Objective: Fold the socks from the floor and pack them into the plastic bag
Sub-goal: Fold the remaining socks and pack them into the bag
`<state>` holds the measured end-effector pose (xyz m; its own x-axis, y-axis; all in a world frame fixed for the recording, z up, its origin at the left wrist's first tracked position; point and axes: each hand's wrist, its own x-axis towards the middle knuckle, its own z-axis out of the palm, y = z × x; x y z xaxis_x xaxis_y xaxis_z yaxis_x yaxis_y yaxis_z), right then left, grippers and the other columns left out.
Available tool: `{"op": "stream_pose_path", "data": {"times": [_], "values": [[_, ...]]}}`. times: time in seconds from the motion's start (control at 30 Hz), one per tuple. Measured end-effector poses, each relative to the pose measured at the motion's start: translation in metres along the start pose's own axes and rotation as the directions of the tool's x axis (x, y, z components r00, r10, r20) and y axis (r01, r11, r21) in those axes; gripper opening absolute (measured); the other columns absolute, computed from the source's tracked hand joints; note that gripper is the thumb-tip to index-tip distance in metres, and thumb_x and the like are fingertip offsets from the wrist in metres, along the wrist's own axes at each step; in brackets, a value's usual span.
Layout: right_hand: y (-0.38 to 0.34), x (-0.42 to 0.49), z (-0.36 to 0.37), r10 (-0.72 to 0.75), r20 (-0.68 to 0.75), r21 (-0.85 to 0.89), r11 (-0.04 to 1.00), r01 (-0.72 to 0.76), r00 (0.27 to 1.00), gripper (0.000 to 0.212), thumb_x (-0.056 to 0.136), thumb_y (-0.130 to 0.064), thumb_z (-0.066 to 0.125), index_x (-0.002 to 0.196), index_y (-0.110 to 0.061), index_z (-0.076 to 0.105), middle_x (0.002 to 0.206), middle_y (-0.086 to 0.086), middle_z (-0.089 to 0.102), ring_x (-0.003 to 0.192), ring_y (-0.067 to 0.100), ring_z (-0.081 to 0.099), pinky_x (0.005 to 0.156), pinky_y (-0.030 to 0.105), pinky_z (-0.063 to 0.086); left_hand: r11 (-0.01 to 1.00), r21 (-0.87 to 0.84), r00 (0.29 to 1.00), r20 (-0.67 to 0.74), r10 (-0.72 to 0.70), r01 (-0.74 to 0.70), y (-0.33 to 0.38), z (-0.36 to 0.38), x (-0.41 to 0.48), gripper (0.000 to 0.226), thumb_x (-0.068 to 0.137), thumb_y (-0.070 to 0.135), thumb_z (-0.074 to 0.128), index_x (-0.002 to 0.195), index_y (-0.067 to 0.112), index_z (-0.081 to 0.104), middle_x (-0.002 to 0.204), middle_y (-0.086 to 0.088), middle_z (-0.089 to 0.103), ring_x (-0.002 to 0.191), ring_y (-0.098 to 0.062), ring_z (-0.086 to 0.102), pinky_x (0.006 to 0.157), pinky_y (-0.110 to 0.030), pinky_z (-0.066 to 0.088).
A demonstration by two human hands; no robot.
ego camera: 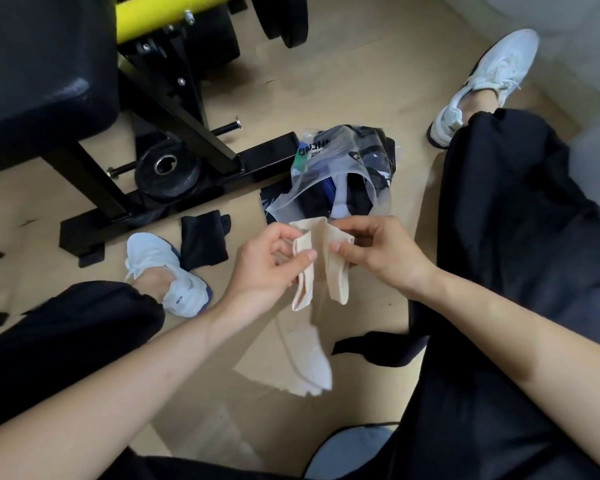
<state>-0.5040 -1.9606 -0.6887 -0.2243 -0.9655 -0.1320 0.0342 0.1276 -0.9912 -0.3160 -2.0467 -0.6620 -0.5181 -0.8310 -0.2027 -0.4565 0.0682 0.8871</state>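
Seemingly midway: left grip (267, 268) and right grip (385, 258) both pinch beige socks (321, 261); plastic bag (329, 168) at twelve o'clock holds some; black sock (203, 242) at nine and white sock (309, 358) at six remain.

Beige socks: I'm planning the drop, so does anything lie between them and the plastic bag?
Nothing visible does. The left hand and right hand pinch the beige socks just short of the plastic bag, whose mouth gapes toward them.

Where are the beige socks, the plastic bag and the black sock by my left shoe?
beige socks (335, 282): head view, right sock's lower half.
plastic bag (329, 161): head view, clear upper wall.
black sock (203, 242): head view, middle.
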Motion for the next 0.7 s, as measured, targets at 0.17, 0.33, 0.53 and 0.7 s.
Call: {"op": "stream_pose_path", "data": {"times": [0.17, 0.33, 0.53, 0.7], "values": [[-0.001, -0.004, 0.006, -0.035, 0.087, -0.031, 0.999, 0.038, 0.996, 0.028, 0.092, -0.007, 0.068, 0.12, -0.01, 0.069, 0.107, 0.013, 0.074, 0.096, 0.044, 0.066, 0.083, 0.057, 0.055, 0.999, -0.033, 1.0, 0.019, -0.003, 0.003, 0.0, 0.012, -0.004, 0.021, 0.087, 0.015, 0.078, 0.096, 0.028, 0.064, 0.069, 0.009, 0.065, 0.06, -0.016, 0.066, 0.054, -0.027, 0.057], [-0.006, -0.004, 0.004, -0.024, 0.134, -0.086, 0.996, 0.036, 0.991, 0.03, 0.087, -0.017, 0.076, 0.117, -0.015, 0.071, 0.103, 0.008, 0.074, 0.092, 0.026, 0.07, 0.091, 0.052, 0.053, 0.99, -0.143, 0.998, 0.055, 0.017, -0.009, 0.004, 0.013, -0.009, 0.019, 0.097, 0.01, 0.065, 0.102, 0.028, 0.068, 0.075, 0.002, 0.072, 0.068, -0.014, 0.071, 0.063, -0.026, 0.058], [-0.001, -0.002, 0.003, -0.061, 0.115, -0.222, 0.971, 0.086, 0.992, 0.017, 0.086, -0.022, 0.077, 0.103, -0.016, 0.075, 0.089, 0.001, 0.074, 0.077, 0.022, 0.066, 0.076, 0.043, 0.054, 0.993, -0.11, 0.987, 0.144, 0.065, -0.049, 0.006, 0.007, -0.012, 0.024, 0.094, 0.016, 0.062, 0.106, 0.034, 0.074, 0.093, 0.005, 0.077, 0.083, -0.016, 0.073, 0.07, -0.031, 0.058], [-0.001, -0.002, -0.007, -0.014, 0.204, -0.257, 0.964, 0.068, 0.979, 0.019, 0.089, -0.016, 0.073, 0.107, -0.01, 0.073, 0.096, 0.003, 0.075, 0.087, 0.02, 0.07, 0.081, 0.038, 0.057, 0.854, 0.31, 0.9, 0.011, 0.435, -0.417, 0.003, -0.01, -0.005, 0.027, 0.081, 0.01, 0.076, 0.103, 0.025, 0.073, 0.102, 0.016, 0.066, 0.092, -0.012, 0.064, 0.073, -0.026, 0.053]]}}
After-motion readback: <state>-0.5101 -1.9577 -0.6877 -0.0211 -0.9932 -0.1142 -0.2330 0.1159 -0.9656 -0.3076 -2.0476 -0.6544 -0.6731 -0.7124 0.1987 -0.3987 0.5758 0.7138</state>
